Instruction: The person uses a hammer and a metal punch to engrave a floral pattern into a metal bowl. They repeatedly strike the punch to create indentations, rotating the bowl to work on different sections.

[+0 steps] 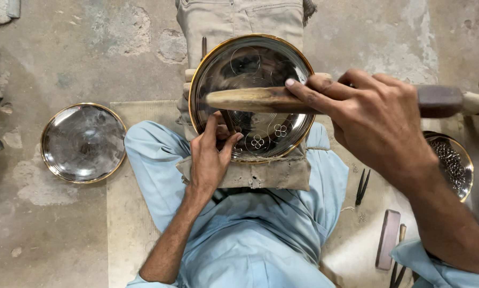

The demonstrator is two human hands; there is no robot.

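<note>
the person sits cross-legged in pale blue clothes on a mat (127, 213) laid over a rough concrete floor, and a round steel plate (250, 64) with a golden rim rests tilted on a folded beige cloth pad (260, 173) across the lap. small flower shapes are cut into the lower part of the plate, and faint circles show near its top. the left hand (210, 157) lies at the plate's lower left rim, its fingers pinched narrow around a thin dark punch (227, 120) whose tip stands on the plate's face. the right hand (373, 120) is closed around a wooden mallet (255, 100), which lies level across the middle of the plate, just above the punch, with the forefinger stretched along the wood; its dark far end pokes out past the knuckles to the right. a second steel plate (83, 142) lies flat on the floor well to the left. a steel bowl (453, 165) of small metal pieces sits to the right, partly behind the right forearm. near it on the mat lie dark tweezers (361, 186) and a flat brown block (388, 239)
</note>
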